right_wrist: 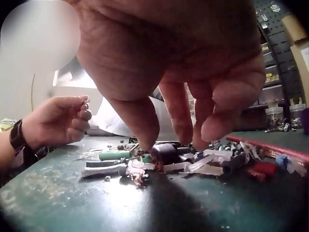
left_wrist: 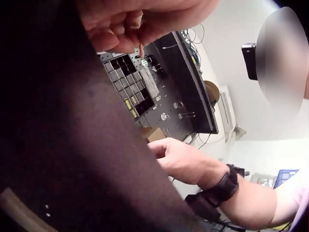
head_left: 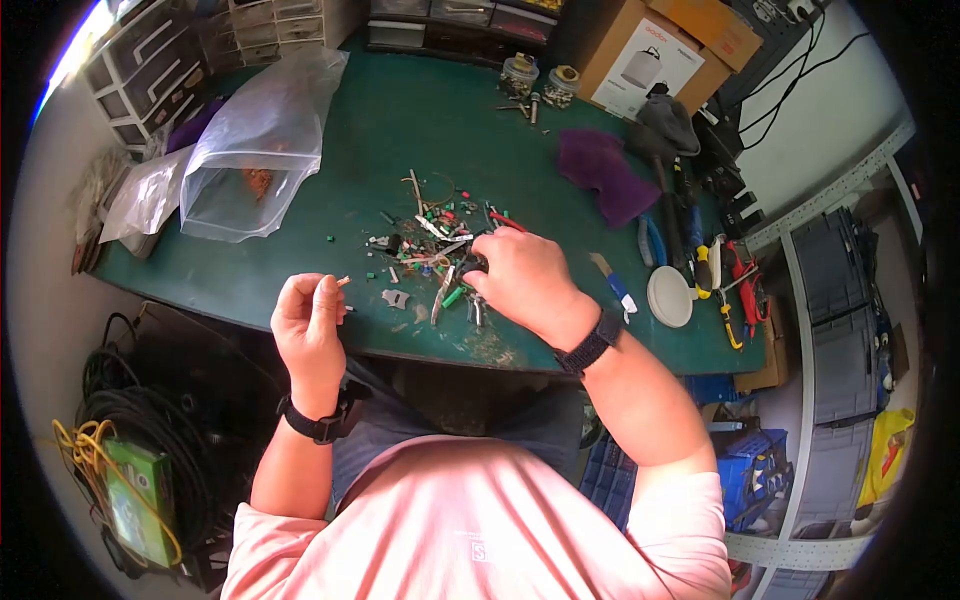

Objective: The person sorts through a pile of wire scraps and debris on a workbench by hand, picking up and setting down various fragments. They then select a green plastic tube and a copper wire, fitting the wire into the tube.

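- Left of centre in the head view, over the near edge of the tabletop, the left hand pinches a small copper-coloured piece between thumb and fingers; that tip grip, apart from the scraps, probably keeps it from mixing in.
- At mid-frame, the right hand reaches down into the scrap pile, fingers bent and spread, thumb beside a black piece; I cannot tell whether it is pinched. Coming from above seems to suit such a jumble.
- Around those fingertips, green pieces, pale sleeves and a red strand crowd together and could snag.
- Upper left, a clear bag with a coppery clump lies beyond the left hand, its mouth facing the near edge, likely for easy access.
- Right of the pile, a purple cloth and a round white lid lie well apart from it.
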A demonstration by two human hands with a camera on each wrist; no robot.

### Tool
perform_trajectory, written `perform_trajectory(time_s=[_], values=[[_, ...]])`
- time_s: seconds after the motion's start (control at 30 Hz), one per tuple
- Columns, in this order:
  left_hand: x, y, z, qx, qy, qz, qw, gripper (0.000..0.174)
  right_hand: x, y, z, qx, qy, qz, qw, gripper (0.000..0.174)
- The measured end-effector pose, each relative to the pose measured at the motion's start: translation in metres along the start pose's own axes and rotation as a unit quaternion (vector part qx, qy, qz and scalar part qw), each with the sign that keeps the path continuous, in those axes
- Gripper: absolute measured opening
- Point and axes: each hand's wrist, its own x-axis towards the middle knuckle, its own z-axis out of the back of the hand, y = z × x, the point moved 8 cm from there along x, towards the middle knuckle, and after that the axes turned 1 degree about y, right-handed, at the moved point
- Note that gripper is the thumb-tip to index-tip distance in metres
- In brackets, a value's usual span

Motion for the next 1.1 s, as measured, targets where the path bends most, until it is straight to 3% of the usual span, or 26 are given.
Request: perform_trajectory(time_s=[0.27, 0.33, 0.53, 0.6, 0.73, 0.8, 0.83, 0.87, 0.93, 0.97, 1.0, 1.07, 1.1], values=[[-0.007, -0.004, -0.009, 0.121, 0.019, -0.1, 0.987, 0.013, 0.001, -0.001, -0.007, -0.041, 0.0, -0.013, 0.999, 0.018], [-0.008, -0.004, -0.008, 0.126, 0.013, -0.092, 0.988, 0.013, 0.0, 0.0, -0.005, -0.05, -0.008, -0.014, 0.999, 0.018], [-0.007, -0.005, -0.007, 0.115, 0.008, -0.094, 0.989, 0.014, -0.01, -0.009, 0.012, 0.1, -0.041, -0.036, 0.994, 0.013], [-0.008, -0.008, -0.01, 0.13, 0.011, -0.111, 0.985, 0.014, -0.017, -0.012, 0.024, 0.135, -0.131, -0.006, 0.982, 0.02], [-0.008, -0.006, -0.009, 0.13, 0.01, -0.092, 0.987, 0.013, -0.018, -0.034, 0.021, 0.27, -0.117, -0.028, 0.955, 0.021], [-0.008, -0.006, -0.009, 0.117, 0.006, -0.098, 0.988, 0.013, -0.02, -0.054, 0.0, 0.516, -0.043, -0.138, 0.844, 0.017], [-0.008, -0.006, -0.009, 0.116, 0.006, -0.098, 0.988, 0.013, -0.019, -0.055, -0.001, 0.591, -0.028, -0.139, 0.794, 0.014], [-0.008, -0.006, -0.009, 0.117, 0.009, -0.104, 0.988, 0.013, -0.019, -0.058, -0.001, 0.591, -0.028, -0.139, 0.794, 0.014], [-0.008, -0.007, -0.01, 0.118, 0.012, -0.11, 0.987, 0.013, -0.021, -0.065, -0.011, 0.753, -0.024, -0.169, 0.635, 0.016], [-0.008, -0.007, -0.01, 0.123, 0.012, -0.106, 0.987, 0.013, -0.021, -0.067, -0.012, 0.787, -0.023, -0.151, 0.597, 0.022], [-0.008, -0.006, -0.01, 0.127, 0.013, -0.1, 0.987, 0.013, -0.021, -0.069, -0.014, 0.787, -0.024, -0.153, 0.597, 0.022], [-0.008, -0.006, -0.01, 0.123, 0.01, -0.097, 0.987, 0.014, -0.022, -0.071, -0.015, 0.864, -0.034, -0.153, 0.478, 0.026], [-0.008, -0.006, -0.01, 0.122, 0.006, -0.096, 0.988, 0.014, -0.022, -0.068, -0.016, 0.882, -0.012, -0.145, 0.447, 0.029]])
